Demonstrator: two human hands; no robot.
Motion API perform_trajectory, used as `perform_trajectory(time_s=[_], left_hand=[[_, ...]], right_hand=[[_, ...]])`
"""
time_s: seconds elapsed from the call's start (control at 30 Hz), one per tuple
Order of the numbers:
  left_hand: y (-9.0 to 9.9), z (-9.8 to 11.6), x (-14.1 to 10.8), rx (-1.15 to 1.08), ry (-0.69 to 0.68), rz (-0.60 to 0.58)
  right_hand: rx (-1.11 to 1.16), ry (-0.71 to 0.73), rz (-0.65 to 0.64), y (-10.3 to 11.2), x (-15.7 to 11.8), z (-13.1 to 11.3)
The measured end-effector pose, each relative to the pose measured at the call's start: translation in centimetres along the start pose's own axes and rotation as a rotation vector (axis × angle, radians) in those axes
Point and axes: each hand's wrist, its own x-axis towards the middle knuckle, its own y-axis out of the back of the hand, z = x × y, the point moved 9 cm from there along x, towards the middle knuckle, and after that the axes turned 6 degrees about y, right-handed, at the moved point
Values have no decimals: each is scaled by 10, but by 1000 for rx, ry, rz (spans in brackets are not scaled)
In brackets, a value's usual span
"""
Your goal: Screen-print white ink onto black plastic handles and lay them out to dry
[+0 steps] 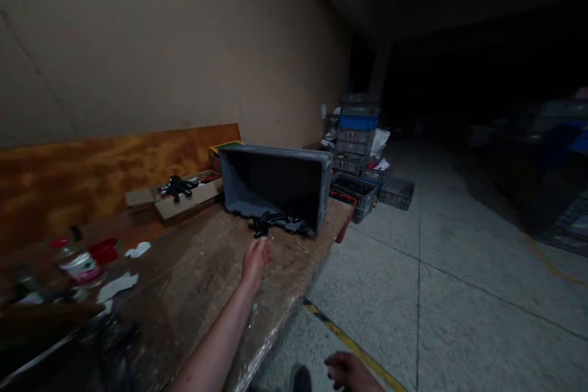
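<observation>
Black parts (261, 225) against a grey crate (325, 187), brown counter (197, 269), red-capped bottle (82, 266), and there, yellow-and-black striped tape (342, 337) across grey floor (386, 282)!

My feed is dim overall: the wall (184, 55) catches a soft, warmish light, while the background at far right sinks to near black. The floor (376, 282) reads cooler and greyer. Deep shadow fills the crate (275, 152), and I struggle to separate the black parts (261, 225) at its mouth. Small glints streak the counter (202, 269) along its near edge. Toward both sides I get smearing and wide-angle stretch.
</observation>
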Motion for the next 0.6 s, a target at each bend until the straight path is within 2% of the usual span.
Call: perform_trajectory(time_s=[0.07, 0.2, 0.27, 0.33, 0.4, 0.47, 0.6], left_hand=[[-52, 37, 55, -24, -17, -64], [-142, 107, 152, -105, -23, -177], [-179, 136, 190, -163, -26, -215], [-209, 155, 221, -208, -19, -206], [-229, 166, 245, -255, -28, -155], [-240, 170, 262, -313, -56, -93], [-242, 167, 277, -371, -102, -3]], right_hand=[[105, 22, 13, 16, 42, -30], [181, 44, 97, 66, 118, -98], [199, 64, 154, 91, 149, -125], [254, 76, 229, 113, 174, -140], [335, 63, 312, 131, 194, -143], [408, 41, 394, 144, 211, -140], [578, -22, 534, 163, 242, -135]])
